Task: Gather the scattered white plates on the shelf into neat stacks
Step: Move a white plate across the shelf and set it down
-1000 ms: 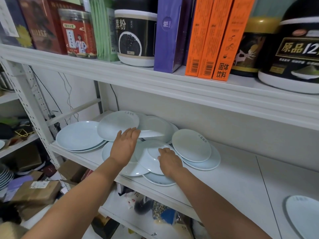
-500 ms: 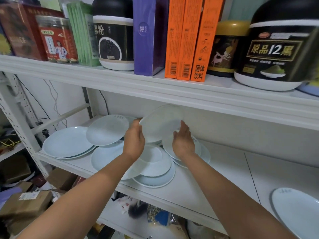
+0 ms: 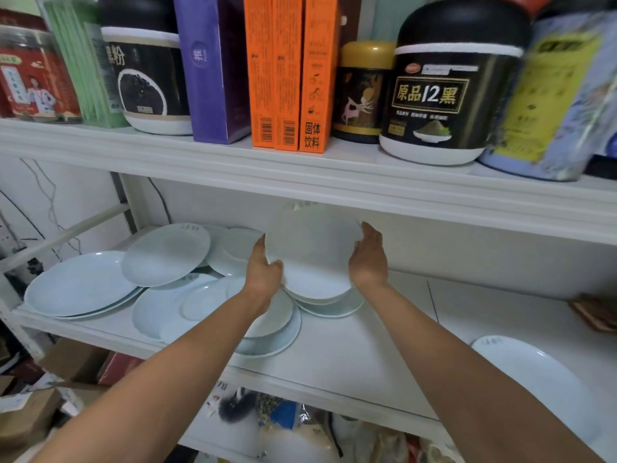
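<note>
I hold one white plate (image 3: 312, 252) tilted up above the middle shelf (image 3: 350, 355). My left hand (image 3: 265, 274) grips its left rim and my right hand (image 3: 367, 259) grips its right rim. Just below it lies a small stack of plates (image 3: 329, 304). Under my left forearm sit more overlapping plates (image 3: 273, 329). Further left lie a large plate (image 3: 78, 284), another plate (image 3: 165, 253) leaning on it, and a plate (image 3: 233, 250) behind. A lone plate (image 3: 534, 379) rests at the far right.
The upper shelf (image 3: 300, 175) hangs close above the lifted plate, loaded with black jars (image 3: 444, 85), orange boxes (image 3: 287, 71) and a purple box (image 3: 213, 65). A brown object (image 3: 592, 312) lies at the right back. Cardboard boxes (image 3: 30, 416) and bags sit below.
Both hands picked a plate out of the pile, raised it and carried it right, over the small stack. The view has moved closer and rightward.
</note>
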